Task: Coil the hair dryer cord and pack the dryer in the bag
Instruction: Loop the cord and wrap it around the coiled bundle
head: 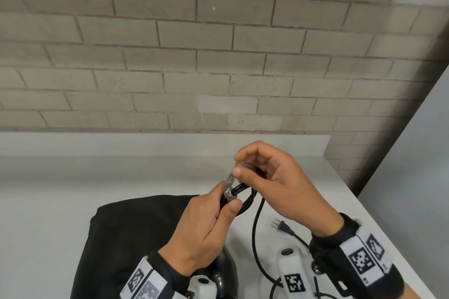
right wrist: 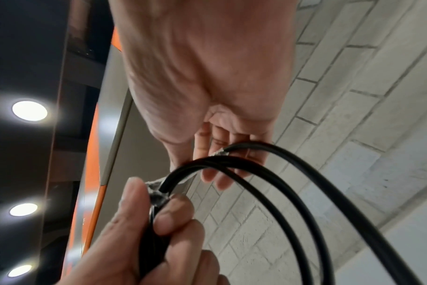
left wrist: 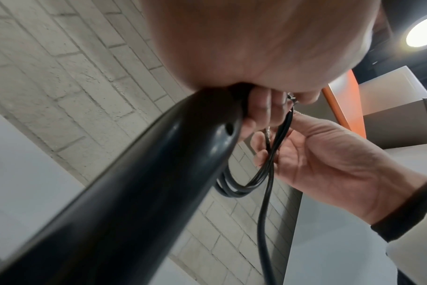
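My left hand (head: 226, 204) grips several bunched loops of the black cord (head: 243, 192) above the counter. A crinkled silvery tie (head: 229, 183) wraps the bunch just above that fist. My right hand (head: 245, 167) pinches the tie's upper end with thumb and fingertips (right wrist: 219, 154). The black hair dryer (head: 223, 272) hangs below my left wrist, and its handle (left wrist: 134, 183) runs up into the fist. Slack cord drops to the plug (head: 283, 226), which lies on the counter. The black bag (head: 136, 238) lies flat on the counter under my left arm.
The white counter (head: 73, 177) meets a grey brick wall (head: 194, 56) at the back and ends at a right edge (head: 379, 213). Loose cord (head: 257, 250) trails between my wrists.
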